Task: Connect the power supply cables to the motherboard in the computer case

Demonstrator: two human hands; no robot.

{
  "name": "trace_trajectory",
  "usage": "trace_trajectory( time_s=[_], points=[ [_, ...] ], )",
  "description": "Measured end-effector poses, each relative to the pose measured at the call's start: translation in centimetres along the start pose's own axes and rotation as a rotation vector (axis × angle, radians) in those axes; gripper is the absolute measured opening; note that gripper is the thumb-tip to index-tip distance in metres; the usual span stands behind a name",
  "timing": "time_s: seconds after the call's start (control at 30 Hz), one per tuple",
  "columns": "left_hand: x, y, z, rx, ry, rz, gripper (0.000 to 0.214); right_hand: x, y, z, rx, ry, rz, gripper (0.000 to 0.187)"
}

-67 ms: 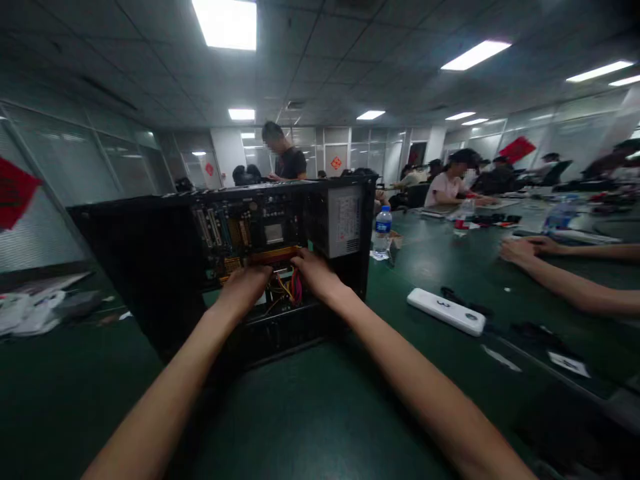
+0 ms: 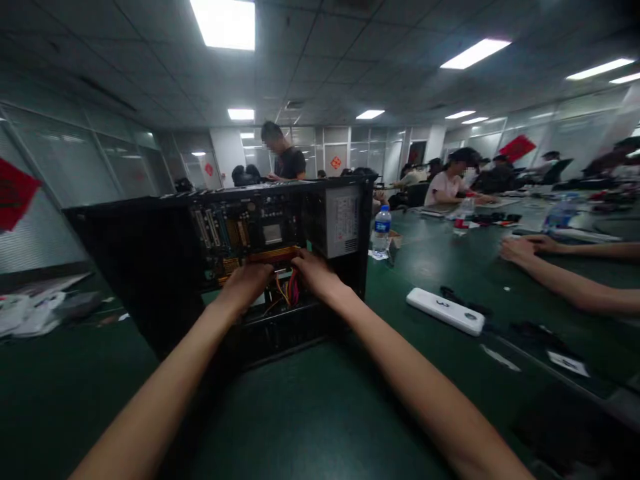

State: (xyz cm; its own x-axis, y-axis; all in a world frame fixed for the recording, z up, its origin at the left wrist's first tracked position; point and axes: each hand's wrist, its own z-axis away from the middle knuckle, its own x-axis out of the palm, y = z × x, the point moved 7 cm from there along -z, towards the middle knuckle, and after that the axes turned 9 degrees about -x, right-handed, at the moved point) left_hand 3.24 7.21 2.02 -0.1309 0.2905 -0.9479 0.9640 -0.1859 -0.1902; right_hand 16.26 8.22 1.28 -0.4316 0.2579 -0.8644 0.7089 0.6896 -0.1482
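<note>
Barely anything has shifted since the previous instant: both hands remain inside the open computer case (image 2: 150, 267), which stands on the green counter (image 2: 300, 413) directly ahead of the person. The left hand (image 2: 245, 283) is curled, knuckles toward the camera, low in the case below the motherboard (image 2: 235, 233). Its fingertips are hidden, so what it grips, if anything, cannot be told. The right hand (image 2: 313, 273) sits just beside it, near the foot of the grey power supply (image 2: 343, 220), with its fingers reaching toward an orange strip (image 2: 273, 254) at the board's lower edge. Whether they are closed on it cannot be told either. A bundle of red and yellow wires (image 2: 287, 290) hangs in the gap between the two hands.

To the right of the case, a water bottle (image 2: 382, 230) stands upright on the counter. Closer in lies a white bar-shaped device marked 3 (image 2: 445, 311), well apart from the hands. A co-worker's hands (image 2: 520, 250) rest on the counter at the far right. Behind the case a person in a dark shirt (image 2: 285, 160) stands, and others sit farther down the room.
</note>
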Motion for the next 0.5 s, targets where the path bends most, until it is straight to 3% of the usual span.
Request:
trace_trajectory(
  time_s=[0.2, 0.5],
  points=[
    [1.0, -0.3, -1.1, -0.027, -0.004, 0.061, 0.03, 0.7, 0.6, -0.1, -0.01, -0.039, 0.109, 0.028],
    [1.7, 0.0, -1.1, -0.031, 0.027, 0.009, 0.032, 1.5, 0.8, -0.1, -0.077, -0.04, 0.084, 0.027]
  ],
)
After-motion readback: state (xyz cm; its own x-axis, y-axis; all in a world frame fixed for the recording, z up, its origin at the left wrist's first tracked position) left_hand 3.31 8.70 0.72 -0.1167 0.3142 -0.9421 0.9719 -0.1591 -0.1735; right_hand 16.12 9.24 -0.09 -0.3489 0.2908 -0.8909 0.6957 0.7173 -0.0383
